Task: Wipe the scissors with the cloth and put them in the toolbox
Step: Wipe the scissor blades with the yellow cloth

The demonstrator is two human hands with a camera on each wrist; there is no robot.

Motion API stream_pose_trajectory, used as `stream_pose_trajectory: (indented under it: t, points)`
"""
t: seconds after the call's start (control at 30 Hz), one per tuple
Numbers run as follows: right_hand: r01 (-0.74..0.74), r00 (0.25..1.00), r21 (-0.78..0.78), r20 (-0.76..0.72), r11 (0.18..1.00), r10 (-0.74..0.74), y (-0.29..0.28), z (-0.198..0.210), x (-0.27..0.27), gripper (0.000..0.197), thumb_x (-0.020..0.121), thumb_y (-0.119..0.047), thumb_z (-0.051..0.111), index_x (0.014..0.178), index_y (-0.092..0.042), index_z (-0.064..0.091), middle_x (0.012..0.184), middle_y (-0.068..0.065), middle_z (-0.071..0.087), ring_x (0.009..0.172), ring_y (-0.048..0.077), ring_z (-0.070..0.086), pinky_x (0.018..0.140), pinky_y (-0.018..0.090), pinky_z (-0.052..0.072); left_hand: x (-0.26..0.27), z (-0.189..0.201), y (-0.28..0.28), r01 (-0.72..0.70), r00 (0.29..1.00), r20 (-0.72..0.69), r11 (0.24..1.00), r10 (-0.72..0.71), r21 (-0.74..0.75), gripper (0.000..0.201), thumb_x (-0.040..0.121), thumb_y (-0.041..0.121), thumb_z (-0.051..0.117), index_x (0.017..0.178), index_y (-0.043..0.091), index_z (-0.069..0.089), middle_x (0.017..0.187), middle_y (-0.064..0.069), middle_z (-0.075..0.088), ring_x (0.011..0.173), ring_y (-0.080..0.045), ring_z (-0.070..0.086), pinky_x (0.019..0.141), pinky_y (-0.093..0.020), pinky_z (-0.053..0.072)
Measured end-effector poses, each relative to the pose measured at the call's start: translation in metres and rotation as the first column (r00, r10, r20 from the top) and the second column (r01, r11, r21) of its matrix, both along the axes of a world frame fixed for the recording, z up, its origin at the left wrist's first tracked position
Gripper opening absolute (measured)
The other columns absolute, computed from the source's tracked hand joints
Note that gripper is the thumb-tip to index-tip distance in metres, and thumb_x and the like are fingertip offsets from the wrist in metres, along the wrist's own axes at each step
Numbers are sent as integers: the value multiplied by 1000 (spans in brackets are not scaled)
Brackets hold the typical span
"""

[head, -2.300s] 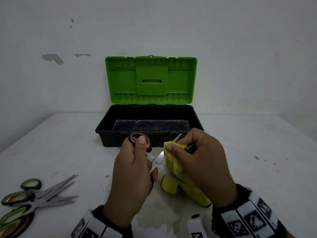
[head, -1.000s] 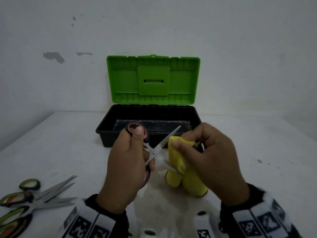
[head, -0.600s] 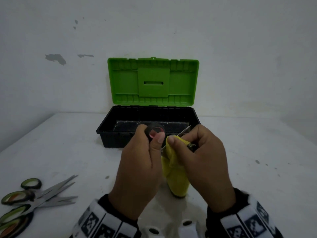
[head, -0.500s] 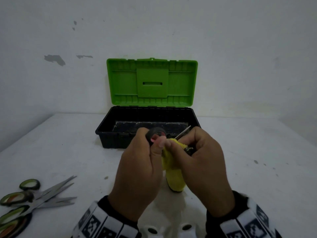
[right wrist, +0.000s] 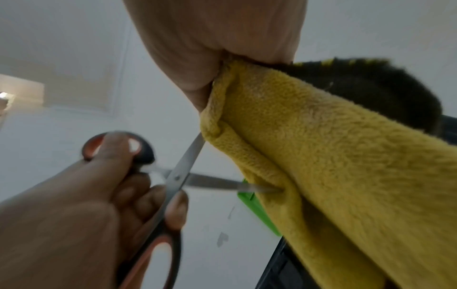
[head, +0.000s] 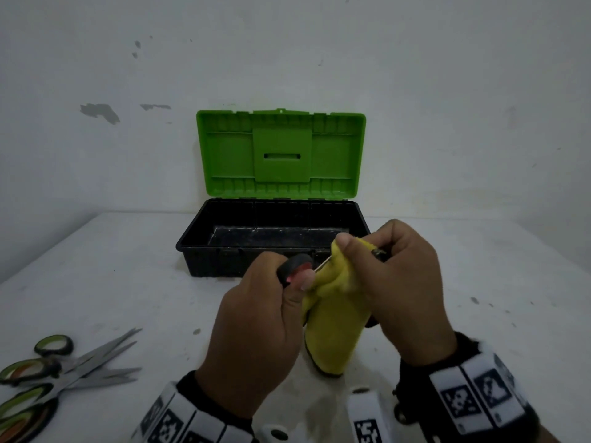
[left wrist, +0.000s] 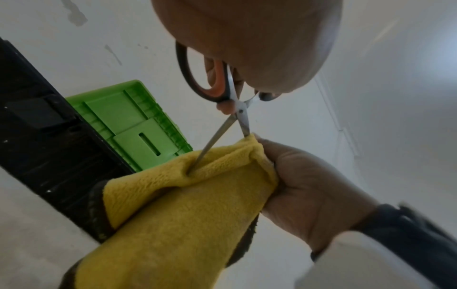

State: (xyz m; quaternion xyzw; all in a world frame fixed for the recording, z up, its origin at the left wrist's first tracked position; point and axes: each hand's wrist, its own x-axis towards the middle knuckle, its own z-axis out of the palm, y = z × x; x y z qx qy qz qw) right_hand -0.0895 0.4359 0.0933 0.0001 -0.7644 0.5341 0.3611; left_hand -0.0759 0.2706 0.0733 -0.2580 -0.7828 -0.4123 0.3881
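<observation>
The left hand (head: 256, 327) grips the black-and-orange handles of the scissors (left wrist: 232, 109), thumb through one loop, the blades spread apart in a V. The right hand (head: 403, 289) pinches the yellow cloth (head: 332, 330) around one blade — the other blade's tip pokes into a fold of it. Both are held above the white table (head: 479, 282), just in front of the open toolbox (head: 204, 254), its green lid (head: 281, 155) upright. Spare scissors (head: 57, 372) lie at the table's left edge
</observation>
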Motion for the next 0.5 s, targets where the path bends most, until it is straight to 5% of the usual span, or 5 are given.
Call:
stream_pose_trajectory:
  t: [0.17, 0.27, 0.4, 0.5]
  points:
    - [89, 996, -41, 11, 995, -89, 24, -1, -16, 34, 80, -36, 79, 66, -15, 56, 63, 6, 60, 53, 7, 50, 48, 18, 41, 1, 2, -4, -29, 999, 41, 999, 27, 46, 35, 99, 59, 27, 91, 29, 45, 61, 11, 50, 64, -10, 54, 55, -19, 45]
    - [75, 997, -83, -14, 994, -76, 27, 1, -9, 30, 79, -36, 79, 68, -17, 58, 59, -4, 58, 50, 2, 49, 47, 15, 39, -4, 5, -6, -43, 986, 164, 992, 24, 115, 35, 96, 57, 32, 84, 27, 45, 59, 2, 52, 56, -12, 54, 52, -23, 46]
    - [-106, 991, 18, -84, 994, 107, 3, 4, 11, 23, 79, -17, 81, 69, -10, 61, 62, -5, 67, 45, -2, 55, 46, 6, 38, -11, 4, -5, -37, 946, 319, 966, -48, 257, 40, 97, 55, 32, 88, 22, 51, 59, -6, 58, 49, -14, 56, 46, -25, 45]
    - [-169, 978, 235, -77, 957, 192, -13, -6, 16, 21, 78, -26, 81, 72, -17, 64, 73, -8, 68, 63, 3, 63, 56, 6, 43, -11, 7, 0, -20, 916, 384, 943, -116, 332, 33, 90, 51, 36, 87, 21, 51, 53, -4, 55, 45, -13, 57, 44, -23, 46]
